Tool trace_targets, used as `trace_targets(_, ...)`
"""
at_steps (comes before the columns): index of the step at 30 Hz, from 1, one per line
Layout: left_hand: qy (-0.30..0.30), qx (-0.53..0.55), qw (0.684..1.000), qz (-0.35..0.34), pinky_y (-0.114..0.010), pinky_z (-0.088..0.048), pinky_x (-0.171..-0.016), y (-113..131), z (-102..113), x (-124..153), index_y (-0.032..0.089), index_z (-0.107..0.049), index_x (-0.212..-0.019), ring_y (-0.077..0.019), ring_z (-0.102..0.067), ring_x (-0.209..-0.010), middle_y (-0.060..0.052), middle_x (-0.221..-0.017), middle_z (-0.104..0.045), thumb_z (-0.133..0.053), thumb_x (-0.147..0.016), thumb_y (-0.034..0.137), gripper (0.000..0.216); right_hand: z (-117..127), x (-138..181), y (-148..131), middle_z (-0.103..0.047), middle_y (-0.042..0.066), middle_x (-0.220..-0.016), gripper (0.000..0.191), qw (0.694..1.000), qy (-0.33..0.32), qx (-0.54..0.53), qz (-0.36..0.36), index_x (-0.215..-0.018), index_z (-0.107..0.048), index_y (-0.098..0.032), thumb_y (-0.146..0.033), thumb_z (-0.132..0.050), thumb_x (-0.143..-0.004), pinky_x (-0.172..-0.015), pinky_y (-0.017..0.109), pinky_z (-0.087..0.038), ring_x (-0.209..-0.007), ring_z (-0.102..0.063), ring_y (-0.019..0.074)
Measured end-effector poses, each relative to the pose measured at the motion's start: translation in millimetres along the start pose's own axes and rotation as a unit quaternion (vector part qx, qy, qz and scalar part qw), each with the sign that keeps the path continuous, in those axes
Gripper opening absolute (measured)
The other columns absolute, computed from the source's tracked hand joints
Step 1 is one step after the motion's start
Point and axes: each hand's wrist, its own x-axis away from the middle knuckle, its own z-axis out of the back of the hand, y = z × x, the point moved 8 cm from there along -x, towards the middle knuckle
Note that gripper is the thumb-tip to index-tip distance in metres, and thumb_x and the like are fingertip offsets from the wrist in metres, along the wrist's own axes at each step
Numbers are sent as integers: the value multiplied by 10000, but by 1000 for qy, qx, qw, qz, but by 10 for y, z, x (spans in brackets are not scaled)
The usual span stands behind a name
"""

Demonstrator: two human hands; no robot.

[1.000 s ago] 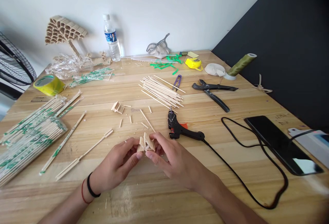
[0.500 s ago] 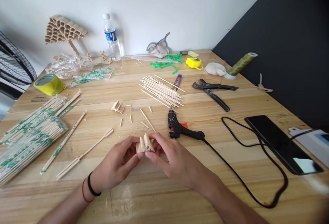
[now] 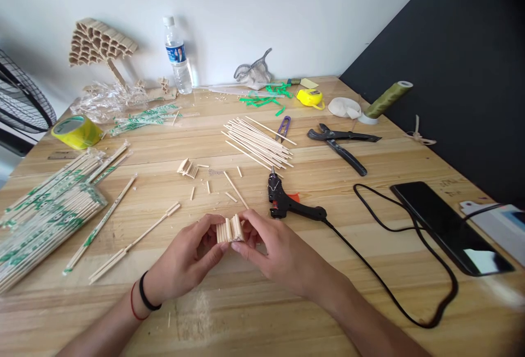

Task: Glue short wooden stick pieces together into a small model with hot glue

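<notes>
A small block of short glued wooden sticks [image 3: 229, 229] is pinched between both hands just above the wooden table [image 3: 262, 302]. My left hand [image 3: 184, 261] grips its left side with thumb and fingers closed. My right hand [image 3: 273, 250] grips its right side the same way. A black glue gun [image 3: 293, 206] lies just beyond my right hand, its cord [image 3: 394, 291] trailing to the right. Short cut stick pieces [image 3: 209, 182] lie scattered in front of my hands.
A pile of bare sticks [image 3: 258, 141], purple snips [image 3: 283, 127] and black cutters [image 3: 340, 146] lie mid-table. Wrapped chopsticks [image 3: 45, 215] cover the left, with yellow tape [image 3: 76, 132]. At the back stand a water bottle [image 3: 178, 59] and stick model [image 3: 100, 45]. A black phone [image 3: 447, 226] rests right.
My hands have turned the stick block so it lies more level and squarer between the fingers. The view has shifted slightly. Nothing else on the table moved.
</notes>
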Motion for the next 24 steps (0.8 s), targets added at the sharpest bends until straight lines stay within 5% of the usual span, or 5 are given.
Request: trace_targets(24, 1, -52, 999, 16, -280, -433, -691, -11, 4, 6, 176, -572, -1210, -159, -542, -742, -19, -862, -641, -514, -1043, 397, 283, 7, 3, -24, -614, -18, -804, 137, 999, 4, 32, 8, -925, -542, -225, -285, -652, -979, -679, 292, -466, -737, -597, 175)
